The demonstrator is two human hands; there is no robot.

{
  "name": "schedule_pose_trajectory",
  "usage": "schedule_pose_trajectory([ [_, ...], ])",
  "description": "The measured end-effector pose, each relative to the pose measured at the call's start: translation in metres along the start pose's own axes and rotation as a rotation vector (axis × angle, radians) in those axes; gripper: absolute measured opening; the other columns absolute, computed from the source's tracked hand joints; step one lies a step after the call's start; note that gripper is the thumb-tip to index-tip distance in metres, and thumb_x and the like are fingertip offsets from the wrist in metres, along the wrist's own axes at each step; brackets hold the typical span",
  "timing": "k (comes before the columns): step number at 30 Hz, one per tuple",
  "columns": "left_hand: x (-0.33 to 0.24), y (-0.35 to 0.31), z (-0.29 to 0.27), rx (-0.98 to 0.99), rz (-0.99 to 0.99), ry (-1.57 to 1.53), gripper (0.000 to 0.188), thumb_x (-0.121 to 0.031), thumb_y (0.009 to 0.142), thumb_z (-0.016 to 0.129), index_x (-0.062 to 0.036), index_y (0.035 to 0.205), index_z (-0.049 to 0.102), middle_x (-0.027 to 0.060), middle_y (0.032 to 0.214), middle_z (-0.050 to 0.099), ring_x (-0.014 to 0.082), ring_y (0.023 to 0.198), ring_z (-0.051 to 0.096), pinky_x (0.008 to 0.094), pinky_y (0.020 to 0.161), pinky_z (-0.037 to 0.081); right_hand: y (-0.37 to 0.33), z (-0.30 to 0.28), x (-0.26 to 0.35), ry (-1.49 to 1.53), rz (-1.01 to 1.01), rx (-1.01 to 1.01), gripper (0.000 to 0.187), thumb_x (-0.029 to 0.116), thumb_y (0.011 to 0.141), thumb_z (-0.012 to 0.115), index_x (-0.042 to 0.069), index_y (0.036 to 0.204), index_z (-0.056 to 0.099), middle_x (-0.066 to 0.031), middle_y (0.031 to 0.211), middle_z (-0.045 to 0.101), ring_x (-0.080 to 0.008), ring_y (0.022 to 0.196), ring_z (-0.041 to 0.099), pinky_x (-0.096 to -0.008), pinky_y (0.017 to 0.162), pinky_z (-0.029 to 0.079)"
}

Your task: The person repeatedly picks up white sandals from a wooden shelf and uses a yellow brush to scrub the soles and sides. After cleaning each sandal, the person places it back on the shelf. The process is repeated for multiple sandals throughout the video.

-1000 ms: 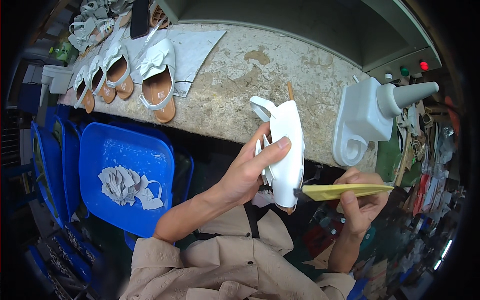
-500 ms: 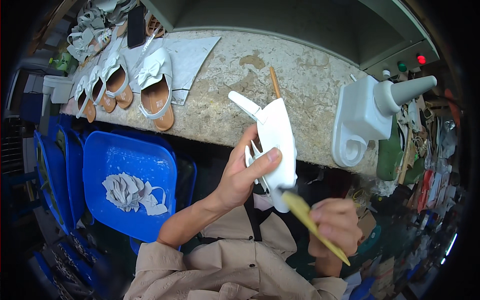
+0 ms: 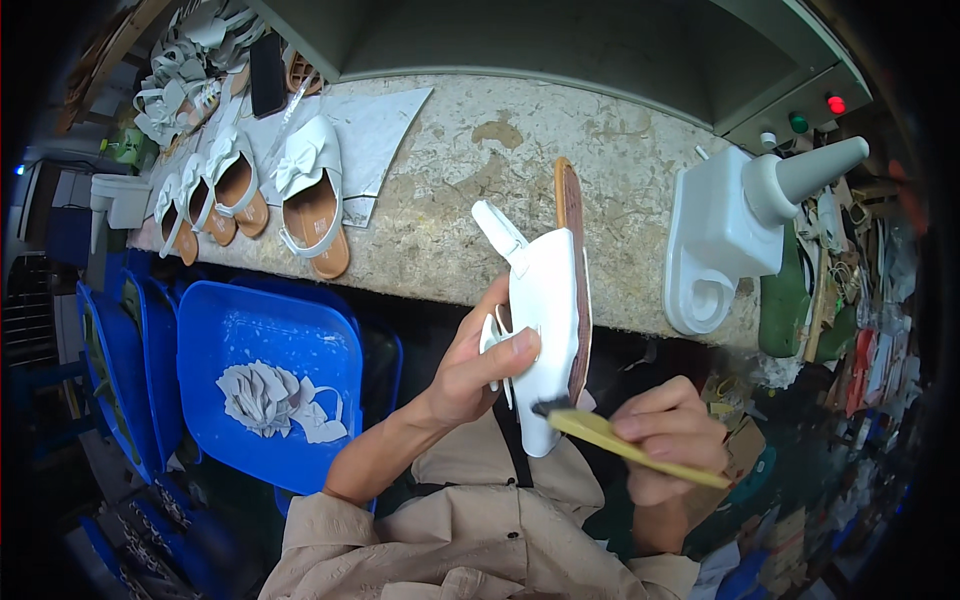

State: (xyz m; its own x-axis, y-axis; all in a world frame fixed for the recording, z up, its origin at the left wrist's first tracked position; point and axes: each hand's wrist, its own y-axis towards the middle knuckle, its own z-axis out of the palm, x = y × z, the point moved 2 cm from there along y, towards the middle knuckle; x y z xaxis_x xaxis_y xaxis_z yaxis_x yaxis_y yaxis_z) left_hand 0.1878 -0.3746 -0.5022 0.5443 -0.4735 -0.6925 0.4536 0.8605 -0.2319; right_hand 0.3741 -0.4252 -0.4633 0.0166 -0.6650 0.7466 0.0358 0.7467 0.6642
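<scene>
Loose pile: at the upper left, white strips and straps lie heaped; no soles can be made out on most of them.
Done, by the look of it: four white sandals stand in a row along the counter, bows and straps on, brown soles under them.
Left, by the look of it: the blue tub below the counter's edge holds cut white pieces with no soles showing.
Phone: a dark phone lies behind the row, next to a pale sheet.
Left hand: the left hand has its fingers closed around the sandal in hand, thumb pressed flat on the white upper.
Sandal in hand: held in front of the counter's edge, turned on its side, brown sole to the right, strap sticking out at upper left. It looks midway through its work; how much of its edge is finished cannot be told.
Brush: the yellow brush has its dark tip at the sandal's lower end, touching or just over it; blur hides which.
Right hand: the right hand grips the brush's handle, fingers bent closely over it.
Dispenser: a white dispenser with a grey cone stands at the counter's right end.
</scene>
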Motion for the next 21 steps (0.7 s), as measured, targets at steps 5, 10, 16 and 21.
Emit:
schedule_pose_trajectory([
  [5, -0.001, -0.002, 0.0, 0.028, -0.028, 0.038, 0.076, -0.031, 0.087, 0.064, 0.0002, 0.146, 0.027, 0.0122, 0.122, 0.054, 0.0189, 0.112, 0.055, 0.0344, 0.097, 0.044, 0.004, -0.019, -0.013, 0.216, 0.476, -0.167, 0.023, -0.003, 0.079, 0.067, -0.007, 0.101, 0.062, -0.0153, 0.083, 0.066, -0.0142, 0.067, 0.059, -0.0241, 0.057, 0.046],
  [10, -0.003, -0.004, 0.001, 0.057, -0.084, 0.078, 0.085, -0.035, 0.084, 0.067, 0.0008, 0.148, 0.023, 0.0132, 0.127, 0.051, 0.0199, 0.116, 0.054, 0.0354, 0.099, 0.043, 0.023, -0.023, -0.022, 0.114, 0.609, -0.214, 0.026, -0.003, 0.081, 0.067, -0.009, 0.106, 0.062, -0.0117, 0.096, 0.066, -0.0092, 0.079, 0.06, -0.0207, 0.07, 0.047],
  [16, -0.001, -0.005, -0.004, 0.073, -0.142, 0.02, 0.09, -0.038, 0.083, 0.068, -0.0006, 0.15, 0.022, 0.0128, 0.13, 0.05, 0.0192, 0.117, 0.053, 0.0344, 0.1, 0.044, 0.046, -0.02, -0.026, -0.185, 0.486, -0.239, 0.024, -0.002, 0.083, 0.061, -0.006, 0.107, 0.063, -0.0138, 0.103, 0.066, -0.0149, 0.086, 0.063, -0.0275, 0.078, 0.05],
  [21, -0.001, 0.001, -0.01, 0.011, -0.118, -0.133, 0.074, -0.042, 0.092, 0.06, -0.0077, 0.148, 0.025, 0.0081, 0.122, 0.051, 0.017, 0.111, 0.055, 0.034, 0.095, 0.047, 0.02, -0.032, 0.008, -0.319, 0.144, 0.161, 0.019, -0.003, 0.08, 0.061, 0.0, 0.099, 0.065, -0.0136, 0.097, 0.066, -0.022, 0.072, 0.061, -0.0346, 0.064, 0.05],
])
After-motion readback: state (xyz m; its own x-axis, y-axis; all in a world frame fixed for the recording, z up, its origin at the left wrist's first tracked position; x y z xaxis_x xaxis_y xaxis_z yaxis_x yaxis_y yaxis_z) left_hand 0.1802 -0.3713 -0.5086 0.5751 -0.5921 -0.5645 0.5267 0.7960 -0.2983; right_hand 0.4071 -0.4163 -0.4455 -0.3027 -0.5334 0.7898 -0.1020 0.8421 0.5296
